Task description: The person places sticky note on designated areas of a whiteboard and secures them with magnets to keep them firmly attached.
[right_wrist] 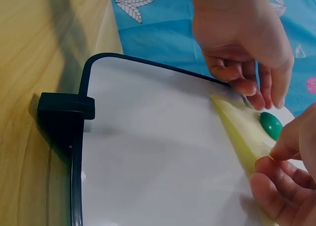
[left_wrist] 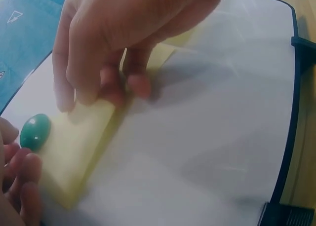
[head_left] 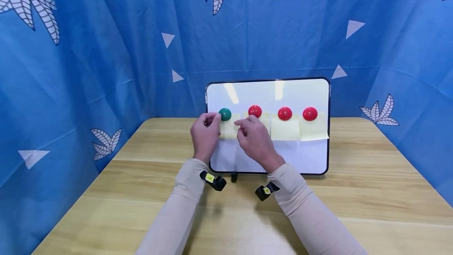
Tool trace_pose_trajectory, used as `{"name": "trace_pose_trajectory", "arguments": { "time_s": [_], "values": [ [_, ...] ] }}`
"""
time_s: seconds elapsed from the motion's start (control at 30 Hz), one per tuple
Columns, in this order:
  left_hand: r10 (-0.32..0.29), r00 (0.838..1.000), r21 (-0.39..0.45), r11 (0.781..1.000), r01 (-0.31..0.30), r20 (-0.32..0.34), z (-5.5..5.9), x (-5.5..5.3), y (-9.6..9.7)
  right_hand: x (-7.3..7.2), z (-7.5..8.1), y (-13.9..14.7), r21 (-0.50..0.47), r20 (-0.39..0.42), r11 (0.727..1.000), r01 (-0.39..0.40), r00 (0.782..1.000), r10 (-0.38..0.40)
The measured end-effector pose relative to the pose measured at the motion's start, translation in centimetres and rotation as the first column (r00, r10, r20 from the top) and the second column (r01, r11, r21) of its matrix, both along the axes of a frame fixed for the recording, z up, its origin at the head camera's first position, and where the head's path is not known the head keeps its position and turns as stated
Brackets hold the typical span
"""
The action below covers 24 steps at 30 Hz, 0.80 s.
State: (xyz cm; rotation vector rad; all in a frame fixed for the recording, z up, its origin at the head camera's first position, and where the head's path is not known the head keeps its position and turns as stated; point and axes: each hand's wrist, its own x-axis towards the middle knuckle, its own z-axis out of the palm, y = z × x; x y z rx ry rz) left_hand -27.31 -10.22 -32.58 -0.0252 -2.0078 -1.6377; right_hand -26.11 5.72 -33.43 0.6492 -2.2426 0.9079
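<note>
A green round magnet (head_left: 224, 114) holds the leftmost yellow sticky note (head_left: 229, 130) on an upright whiteboard (head_left: 269, 158). My left hand (head_left: 206, 133) is at the note's left side, fingers loosely bent and fingertips right beside the magnet. Opposite it, my right hand (head_left: 255, 139) pinches the note's right edge between thumb and forefinger, as the right wrist view shows. The note's lower edge stands out from the board in both wrist views. Part of the second note (head_left: 265, 120), under a red magnet (head_left: 255, 111), is hidden behind my right hand.
Two more sticky notes (head_left: 284, 129) hang at the right, held by red magnets (head_left: 310, 114). A black clip-like foot (right_wrist: 66, 107) sits on the board's bottom edge. The board stands on a wooden table (head_left: 371, 192), before a blue patterned curtain (head_left: 283, 30).
</note>
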Motion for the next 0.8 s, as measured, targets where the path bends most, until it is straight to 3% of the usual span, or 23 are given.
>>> {"name": "trace_pose_trajectory", "arguments": {
  "time_s": [0.2,0.47,0.67,0.8],
  "values": [
    [-0.030,0.999,0.001,1.000,0.030,-0.018,-0.7,0.5,-0.7,0.2,0.0,0.1,-0.016,-0.003,1.000,0.023,1.000,-0.023],
    [-0.083,0.996,0.003,0.997,0.083,0.018,-2.4,1.7,-1.6,0.9,-0.2,0.4,-0.010,0.014,0.999,0.033,0.999,-0.033],
    [-0.124,0.992,-0.028,0.992,0.124,0.004,-3.0,2.6,-2.4,1.9,-0.2,0.9,0.061,-0.012,0.998,0.035,0.999,-0.034],
    [-0.118,0.993,-0.077,0.990,0.119,0.016,-3.1,3.0,-2.8,2.6,-0.5,1.3,0.124,-0.025,0.991,0.046,0.999,-0.043]
  ]
}}
